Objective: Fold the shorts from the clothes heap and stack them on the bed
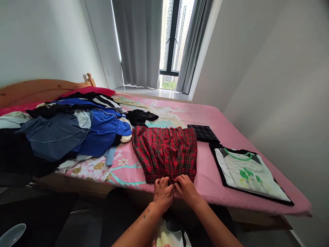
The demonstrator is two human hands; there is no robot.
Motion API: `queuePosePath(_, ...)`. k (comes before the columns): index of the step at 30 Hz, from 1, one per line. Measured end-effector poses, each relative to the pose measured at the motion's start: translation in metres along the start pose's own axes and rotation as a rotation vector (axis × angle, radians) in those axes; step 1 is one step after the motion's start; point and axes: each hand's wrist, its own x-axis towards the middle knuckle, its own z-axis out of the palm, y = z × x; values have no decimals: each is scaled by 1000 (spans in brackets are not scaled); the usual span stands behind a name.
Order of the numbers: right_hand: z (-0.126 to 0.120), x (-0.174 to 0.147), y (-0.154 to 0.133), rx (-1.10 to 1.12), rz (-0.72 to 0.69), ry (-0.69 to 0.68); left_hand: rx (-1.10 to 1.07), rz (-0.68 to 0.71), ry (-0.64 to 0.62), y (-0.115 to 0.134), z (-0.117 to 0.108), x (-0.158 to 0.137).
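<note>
A red plaid skirt [167, 149] lies spread on the bed, its narrower gathered end at the near edge of the mattress. My left hand [163, 193] grips that near edge, with fingers curled over the cloth. Close beside it, my right hand [187, 188] pinches the same edge, thumb and fingers closed. The two hands almost meet at the middle of the band, and the fingertips partly hide the fabric there.
A large heap of loose clothes [72, 130] covers the bed's left side, with a black garment [140, 117] beside it. To the right lie a folded dark checked cloth [203, 133] and a stack of folded shirts [250, 171]. A pale bowl [12, 235] sits lower left.
</note>
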Motion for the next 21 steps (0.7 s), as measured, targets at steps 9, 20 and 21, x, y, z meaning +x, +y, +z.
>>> queuePosePath(9, -1, 1, 5, 65, 53, 13, -42, 26, 10, -2, -1, -3)
queuePosePath(20, 30, 18, 8, 204, 258, 89, -256, -37, 6, -21, -17, 5)
queuePosePath(21, 33, 18, 8, 217, 274, 102, -258, -42, -2, -22, -17, 7)
